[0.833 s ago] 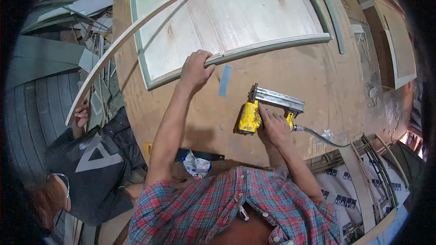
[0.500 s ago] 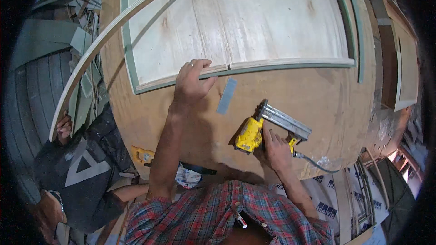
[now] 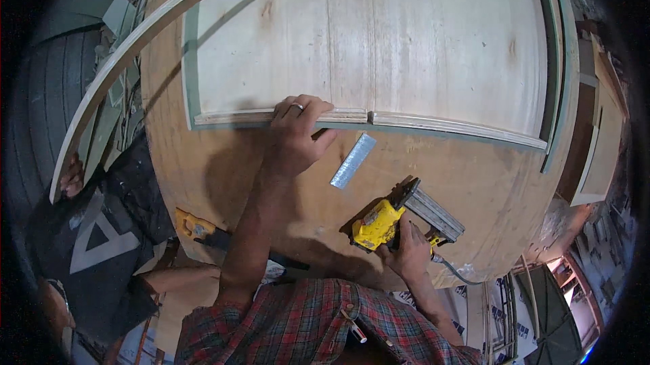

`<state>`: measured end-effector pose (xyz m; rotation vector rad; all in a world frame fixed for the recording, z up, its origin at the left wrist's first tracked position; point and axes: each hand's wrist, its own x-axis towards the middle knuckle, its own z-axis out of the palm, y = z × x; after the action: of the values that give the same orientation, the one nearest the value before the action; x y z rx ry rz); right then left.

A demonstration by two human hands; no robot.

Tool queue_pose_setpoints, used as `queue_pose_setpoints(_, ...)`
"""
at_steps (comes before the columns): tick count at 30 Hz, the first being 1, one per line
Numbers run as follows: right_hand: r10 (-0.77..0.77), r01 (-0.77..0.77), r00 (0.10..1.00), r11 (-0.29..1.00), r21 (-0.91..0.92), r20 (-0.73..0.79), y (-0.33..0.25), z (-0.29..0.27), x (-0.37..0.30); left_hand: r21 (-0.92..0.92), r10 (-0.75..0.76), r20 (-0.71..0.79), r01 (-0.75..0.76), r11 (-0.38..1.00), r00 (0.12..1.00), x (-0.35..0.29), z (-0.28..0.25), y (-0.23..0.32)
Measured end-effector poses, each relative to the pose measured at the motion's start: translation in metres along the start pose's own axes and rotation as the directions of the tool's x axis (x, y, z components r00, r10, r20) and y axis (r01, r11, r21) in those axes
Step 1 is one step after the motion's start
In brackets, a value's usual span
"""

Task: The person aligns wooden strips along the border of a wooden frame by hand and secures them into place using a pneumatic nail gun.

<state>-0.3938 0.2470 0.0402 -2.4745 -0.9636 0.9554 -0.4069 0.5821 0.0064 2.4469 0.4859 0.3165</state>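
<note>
My left hand, a ring on one finger, curls over the left piece of a light wooden strip along the near edge of a pale plywood panel. Its fingers reach over the strip, with the thumb on the near side. A narrow gap separates this piece from the right piece of strip. On the worktable, my right hand is closed around the handle of a yellow-and-grey nail gun, which lies on its side with a hose attached. Between my hands lies a silver strip of fasteners.
A hand saw with a yellow handle lies at the worktable's near left edge. Another person's hand holds a long bent strip that arches over the panel. Scrap boards are piled far left.
The view has shifted, so the panel and table appear tilted differently. My left hand still grips the strip and my right still holds the nail gun.
</note>
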Motion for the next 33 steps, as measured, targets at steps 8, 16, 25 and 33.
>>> queue_pose_setpoints(8, 0.072, -0.072, 0.997, 0.996, -0.045, -0.014, -0.015, 0.002, -0.001, -0.016, 0.016, 0.048, -0.015, 1.0, 0.999, -0.007, -0.013, -0.007)
queue_pose_setpoints(16, -0.034, 0.016, 0.989, 0.992, -0.124, -0.145, -0.015, 0.008, -0.014, 0.17, 0.073, -0.04, -0.066, 0.983, 0.996, -0.064, -0.06, 0.001)
queue_pose_setpoints(25, -0.068, 0.027, 0.94, 0.992, -0.125, -0.335, -0.014, 0.026, -0.015, 0.16, -0.068, 0.055, 0.059, 0.985, 0.996, -0.067, -0.166, -0.118)
queue_pose_setpoints(33, 0.06, -0.087, 0.965, 0.991, -0.097, -0.255, -0.052, 0.035, -0.022, 0.353, 0.275, 0.523, -0.499, 0.791, 0.807, 0.01, -0.169, -0.101)
